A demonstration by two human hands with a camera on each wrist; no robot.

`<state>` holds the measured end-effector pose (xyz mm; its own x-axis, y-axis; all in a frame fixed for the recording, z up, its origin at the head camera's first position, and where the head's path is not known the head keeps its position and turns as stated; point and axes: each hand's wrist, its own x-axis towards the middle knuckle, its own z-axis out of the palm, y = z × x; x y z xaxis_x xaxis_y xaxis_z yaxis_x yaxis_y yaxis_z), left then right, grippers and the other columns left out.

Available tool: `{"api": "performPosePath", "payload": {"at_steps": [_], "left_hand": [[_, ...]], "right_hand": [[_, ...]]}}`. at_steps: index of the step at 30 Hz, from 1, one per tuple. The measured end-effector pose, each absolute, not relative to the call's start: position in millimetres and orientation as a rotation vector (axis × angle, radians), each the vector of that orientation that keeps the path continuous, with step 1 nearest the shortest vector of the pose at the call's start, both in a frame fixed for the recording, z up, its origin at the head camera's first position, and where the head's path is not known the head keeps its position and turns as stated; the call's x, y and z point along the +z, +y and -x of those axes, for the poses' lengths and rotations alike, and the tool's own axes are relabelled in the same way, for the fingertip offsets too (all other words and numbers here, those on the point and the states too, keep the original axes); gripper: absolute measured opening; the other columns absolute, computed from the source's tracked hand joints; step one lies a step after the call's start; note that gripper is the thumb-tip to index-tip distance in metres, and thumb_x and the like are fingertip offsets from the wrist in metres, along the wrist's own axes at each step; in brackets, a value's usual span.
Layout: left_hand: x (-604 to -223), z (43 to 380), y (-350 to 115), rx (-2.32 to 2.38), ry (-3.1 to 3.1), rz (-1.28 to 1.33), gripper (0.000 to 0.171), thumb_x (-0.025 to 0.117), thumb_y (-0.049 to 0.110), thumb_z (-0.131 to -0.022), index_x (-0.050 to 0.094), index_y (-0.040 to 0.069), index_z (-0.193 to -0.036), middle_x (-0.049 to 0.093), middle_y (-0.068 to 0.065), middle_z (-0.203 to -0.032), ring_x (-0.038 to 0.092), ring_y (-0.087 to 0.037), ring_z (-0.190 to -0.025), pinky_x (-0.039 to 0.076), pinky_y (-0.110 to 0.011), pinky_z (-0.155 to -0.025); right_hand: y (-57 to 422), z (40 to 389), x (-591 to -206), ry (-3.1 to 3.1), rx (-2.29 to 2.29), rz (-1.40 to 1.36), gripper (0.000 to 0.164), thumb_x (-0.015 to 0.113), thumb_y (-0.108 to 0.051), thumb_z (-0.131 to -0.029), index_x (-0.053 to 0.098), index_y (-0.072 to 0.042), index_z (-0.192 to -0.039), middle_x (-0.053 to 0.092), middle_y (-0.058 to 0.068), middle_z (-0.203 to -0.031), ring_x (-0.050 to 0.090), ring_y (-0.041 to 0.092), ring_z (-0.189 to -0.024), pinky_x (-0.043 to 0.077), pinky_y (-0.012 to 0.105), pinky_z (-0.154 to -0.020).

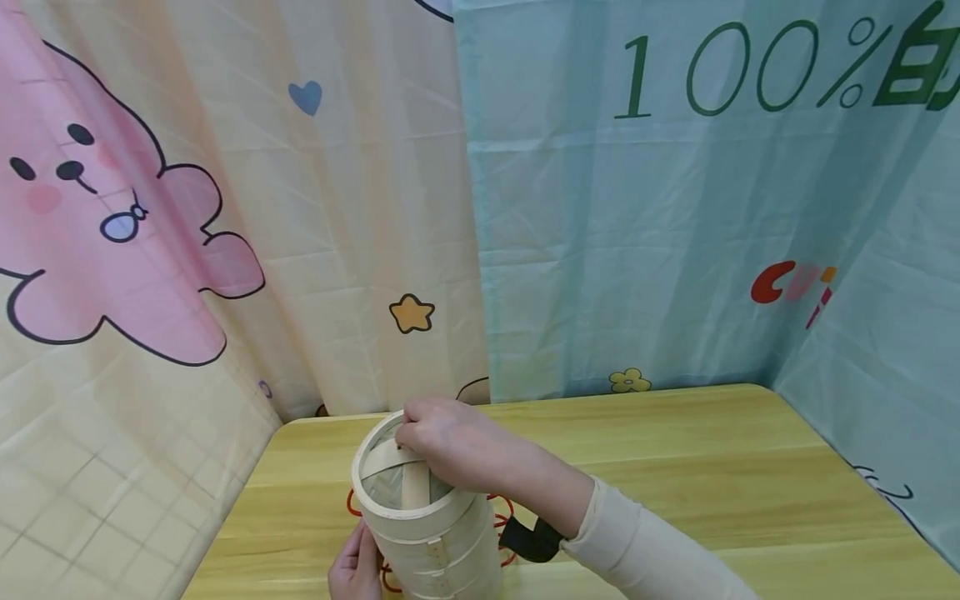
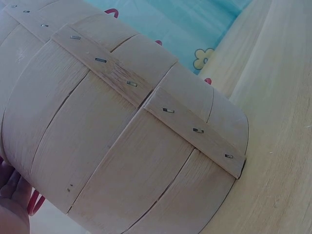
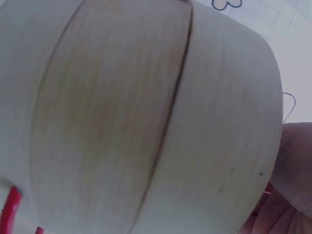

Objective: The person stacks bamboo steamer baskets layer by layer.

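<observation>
A tall stack of pale bamboo steamer tiers [image 1: 442, 542] stands near the front of the table, with a round lid [image 1: 412, 508] on top. Two crossed strips span the lid, and my right hand [image 1: 457, 442] grips the crossing strip, fingertips partly hidden behind the knuckles. Low on the stack's left side, my left hand [image 1: 356, 567] rests its thumb against the wall; its other fingers are largely hidden, and I cannot tell whether they hold anything. Staples and overlapping bands show on the steamer wall [image 2: 112, 126] in the left wrist view, with a red loop [image 2: 35, 202] near the left fingers.
Red cord loops [image 1: 504, 525] stick out along both sides of the stack. The wooden table [image 1: 675, 475] extends back and right. Printed curtains [image 1: 360, 208] hang behind the table and along its sides. A black strap [image 1: 528, 540] circles under the right wrist.
</observation>
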<state>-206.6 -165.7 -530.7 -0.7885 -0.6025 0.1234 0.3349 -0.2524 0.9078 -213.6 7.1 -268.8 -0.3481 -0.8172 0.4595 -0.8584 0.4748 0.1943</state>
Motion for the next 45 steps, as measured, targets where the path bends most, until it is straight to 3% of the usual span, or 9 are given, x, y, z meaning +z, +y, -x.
{"api": "performPosePath", "payload": {"at_steps": [16,45], "left_hand": [[-530,207,-165,-2.081,-1.437,-0.397,0.033,0.057,0.014,-0.08,0.055,-0.008,-0.104,0.064,0.003,-0.081,0.059,-0.013,-0.077,0.048,-0.023,-0.064],[-521,202,-163,-2.09,-1.45,-0.431,0.036,0.058,0.018,-0.08,0.054,-0.008,-0.106,0.064,0.002,-0.082,0.059,-0.013,-0.077,0.049,-0.023,-0.062]], "right_hand": [[10,219,-283,-2.107,0.309,-1.377,0.012,0.053,-0.008,-0.081,0.062,-0.012,-0.076,0.042,-0.004,-0.07,0.039,0.008,-0.063,0.035,0.013,-0.055],[11,217,-287,-2.109,0.438,-1.375,0.009,0.055,-0.009,-0.081,0.063,-0.01,-0.083,0.049,-0.003,-0.076,0.045,0.008,-0.069,0.038,0.01,-0.062]]}}
